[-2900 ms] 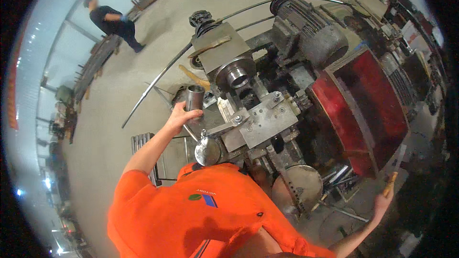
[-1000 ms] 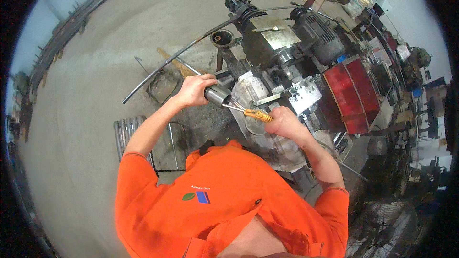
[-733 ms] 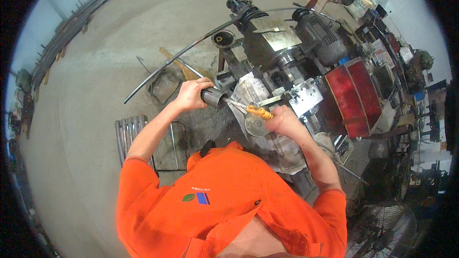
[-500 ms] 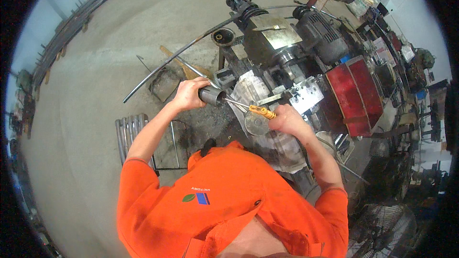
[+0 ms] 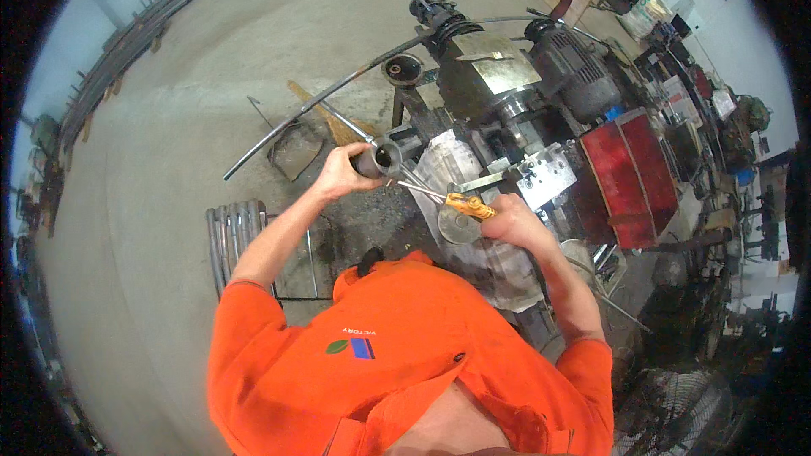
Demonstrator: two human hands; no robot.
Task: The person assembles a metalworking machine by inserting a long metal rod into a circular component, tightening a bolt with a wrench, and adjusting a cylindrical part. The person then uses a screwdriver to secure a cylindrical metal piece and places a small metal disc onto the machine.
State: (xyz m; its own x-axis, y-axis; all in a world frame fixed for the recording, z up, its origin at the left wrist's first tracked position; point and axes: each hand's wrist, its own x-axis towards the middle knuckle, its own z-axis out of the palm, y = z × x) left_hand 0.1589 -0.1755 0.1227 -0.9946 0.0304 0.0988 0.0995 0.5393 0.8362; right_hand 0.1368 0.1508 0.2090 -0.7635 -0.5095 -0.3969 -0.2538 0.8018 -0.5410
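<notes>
My left hand (image 5: 342,172) is wrapped round a short grey metal tube (image 5: 368,164), whose open end faces up and to the right. My right hand (image 5: 509,218) grips a yellow-handled tool (image 5: 469,205) with a thin metal shaft (image 5: 420,191) pointing left. The shaft's tip lies just below and right of the tube, apart from its mouth. Beneath the yellow handle is a round grey metal disc (image 5: 459,225), close to stained paper sheets (image 5: 448,165) on the machine.
A machine with a metal block (image 5: 545,176), a motor (image 5: 574,67) and a red panel (image 5: 629,177) fills the right side. A long bar (image 5: 312,103) juts out leftward. Several metal tubes (image 5: 235,232) stand in a row at left. A fan (image 5: 672,409) is at lower right.
My left hand has tilted the tube, so its mouth turns more upward. The yellow-handled tool's shaft, earlier at the tube's mouth, now lies below it. The view has shifted slightly.
</notes>
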